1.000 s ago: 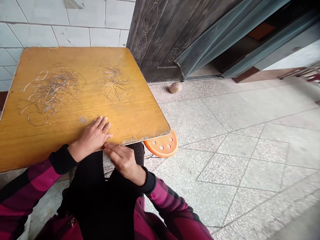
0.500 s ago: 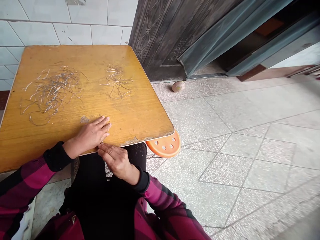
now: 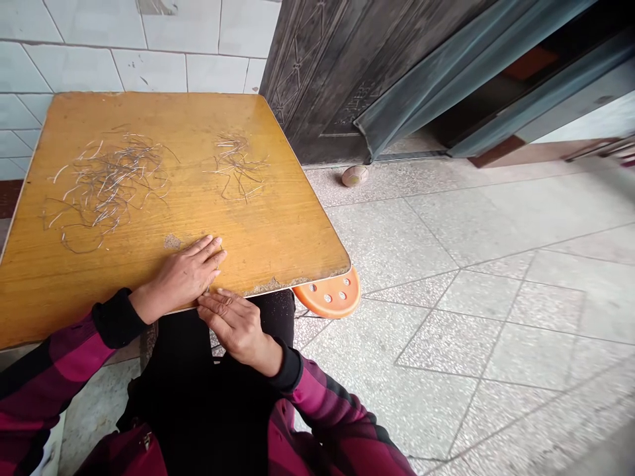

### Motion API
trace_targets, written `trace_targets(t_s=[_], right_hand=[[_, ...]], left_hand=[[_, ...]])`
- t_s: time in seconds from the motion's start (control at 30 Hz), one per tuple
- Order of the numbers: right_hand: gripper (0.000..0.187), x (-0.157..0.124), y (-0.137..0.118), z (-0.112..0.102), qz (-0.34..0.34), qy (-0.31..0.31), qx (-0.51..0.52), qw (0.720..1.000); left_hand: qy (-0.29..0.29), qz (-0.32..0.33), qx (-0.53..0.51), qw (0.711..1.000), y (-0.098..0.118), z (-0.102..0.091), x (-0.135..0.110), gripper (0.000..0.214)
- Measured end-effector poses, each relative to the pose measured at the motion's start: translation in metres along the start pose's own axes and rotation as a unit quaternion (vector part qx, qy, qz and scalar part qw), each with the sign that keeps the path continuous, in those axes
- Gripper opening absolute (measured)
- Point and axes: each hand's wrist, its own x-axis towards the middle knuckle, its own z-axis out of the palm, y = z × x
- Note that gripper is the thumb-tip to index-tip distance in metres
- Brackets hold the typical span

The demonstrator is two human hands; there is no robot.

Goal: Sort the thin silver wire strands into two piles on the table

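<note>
My left hand (image 3: 191, 271) lies flat on the wooden tabletop near its front edge, fingers stretched out and palm down. A thin wire (image 3: 208, 289) shows as a short bit between my two hands; most of it is hidden. My right hand (image 3: 238, 327) is closed at the table edge, thumb and fingers pinched on the wire's end, close by the left thumb. Farther back on the table lie a large tangled pile of thin wires (image 3: 112, 178) at the left and a smaller pile of wires (image 3: 241, 168) at the right.
The wooden table (image 3: 292, 231) has a chipped front edge and stands against a white tiled wall (image 3: 153, 69). An orange stool (image 3: 335, 301) is partly under its right corner. A roundish ball-like object (image 3: 354, 175) rests on the floor near a dark door (image 3: 322, 86) and a grey-green curtain (image 3: 431, 73).
The view has shifted slightly, so the table sits a little lower and farther right. Both hands keep nearly the same places and poses.
</note>
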Motion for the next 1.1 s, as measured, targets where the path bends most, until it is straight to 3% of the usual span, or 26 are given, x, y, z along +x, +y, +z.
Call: trace_targets(t_s=[0.27, 0.5, 0.87, 1.1], right_hand=[[0.023, -0.005, -0.001, 0.003, 0.011, -0.035, 0.013, 0.999], [0.019, 0.0, 0.005, -0.002, 0.024, 0.019, 0.082, 0.996], [0.011, 0.018, 0.037, -0.052, 0.132, -0.09, 0.257, 0.953], [0.014, 0.025, 0.06, -0.065, 0.094, -0.152, 0.172, 0.969]], left_hand=[[0.038, -0.022, -0.031, 0.999, 0.001, 0.002, -0.001, 0.038], [0.028, 0.006, -0.011, 1.0, -0.003, 0.002, -0.003, 0.042], [0.029, 0.0, -0.073, 0.997, -0.008, 0.0, -0.007, 0.048], [0.019, -0.004, -0.081, 0.997, -0.008, -0.001, -0.008, 0.052]])
